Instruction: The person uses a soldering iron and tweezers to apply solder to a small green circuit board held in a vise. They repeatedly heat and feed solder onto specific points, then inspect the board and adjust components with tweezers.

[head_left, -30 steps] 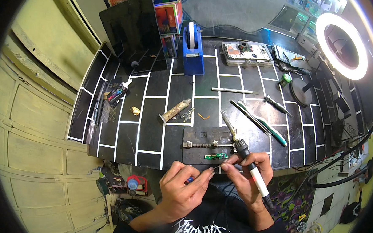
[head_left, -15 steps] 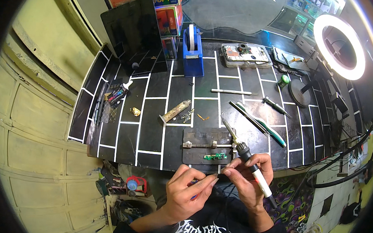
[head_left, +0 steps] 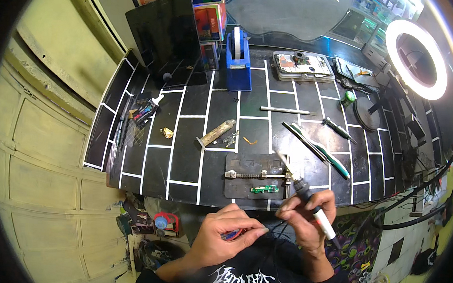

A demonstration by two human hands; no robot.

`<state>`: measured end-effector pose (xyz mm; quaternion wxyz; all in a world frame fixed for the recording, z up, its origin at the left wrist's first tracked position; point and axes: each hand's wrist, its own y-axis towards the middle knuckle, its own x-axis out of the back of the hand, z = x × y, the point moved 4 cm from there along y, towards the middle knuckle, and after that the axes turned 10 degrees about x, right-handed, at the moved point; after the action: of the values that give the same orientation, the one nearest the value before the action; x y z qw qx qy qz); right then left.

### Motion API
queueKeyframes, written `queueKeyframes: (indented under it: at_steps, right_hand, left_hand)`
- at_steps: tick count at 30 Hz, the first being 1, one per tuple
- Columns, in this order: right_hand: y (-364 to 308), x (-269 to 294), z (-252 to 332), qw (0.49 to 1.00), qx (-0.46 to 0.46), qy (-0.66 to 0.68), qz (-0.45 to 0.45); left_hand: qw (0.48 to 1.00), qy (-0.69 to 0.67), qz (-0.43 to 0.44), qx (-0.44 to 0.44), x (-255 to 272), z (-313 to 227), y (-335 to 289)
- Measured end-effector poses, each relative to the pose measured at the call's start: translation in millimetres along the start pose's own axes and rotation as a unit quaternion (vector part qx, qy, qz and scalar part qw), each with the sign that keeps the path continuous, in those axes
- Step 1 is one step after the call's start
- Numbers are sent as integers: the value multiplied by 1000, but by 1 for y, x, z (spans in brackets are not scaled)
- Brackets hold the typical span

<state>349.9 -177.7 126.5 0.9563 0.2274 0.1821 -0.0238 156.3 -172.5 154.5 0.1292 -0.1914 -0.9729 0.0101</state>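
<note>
My right hand (head_left: 311,225) is closed round a soldering iron (head_left: 323,222) with a black and white handle. The iron's metal tip points up and away, above the right edge of a dark circuit-board holder (head_left: 233,189). A small green circuit board (head_left: 265,189) lies on that holder, below its metal clamp bar. My left hand (head_left: 226,236) is closed, thumb and fingers pinched together at the front edge of the table. Something red and blue (head_left: 232,235) shows inside its grip, mostly hidden by the fingers. Black cables (head_left: 278,230) hang between my two hands.
Beyond the holder lie a syringe-like tube (head_left: 216,133), a thin metal tool (head_left: 288,111), tweezers (head_left: 306,143), a green and white brush (head_left: 333,160) and a screwdriver (head_left: 339,130). A blue tape dispenser (head_left: 238,78) and an open phone (head_left: 305,65) stand farther back. A ring light (head_left: 441,60) glows at right.
My hands have drawn apart; the right one has moved slightly right and down with the soldering iron. The whole view has shifted a little.
</note>
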Motion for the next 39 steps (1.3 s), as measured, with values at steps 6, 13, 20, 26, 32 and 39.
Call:
queueKeyframes:
  at_steps: [6, 13, 20, 26, 32, 39]
  right_hand:
    - [11, 10, 4, 995, 49, 59, -64]
    - [-1, 0, -6, 996, 9, -32, 85]
    - [-2, -5, -3, 997, 21, -43, 55]
    - [7, 30, 3, 992, 105, -63, -37]
    - [10, 54, -3, 979, 144, -148, -3]
    - [12, 62, -13, 981, 94, -151, -83]
  left_hand:
    - [999, -34, 22, 31, 1, 13, 1]
    - [998, -59, 9, 33, -1, 14, 5]
    - [998, -51, 27, 3, -8, 16, 6]
    - [998, -10, -57, 20, 5, 18, 6]
    - [977, 144, -154, -27, 7, 3, 18]
    - [964, 225, -132, -59, -8, 7, 30]
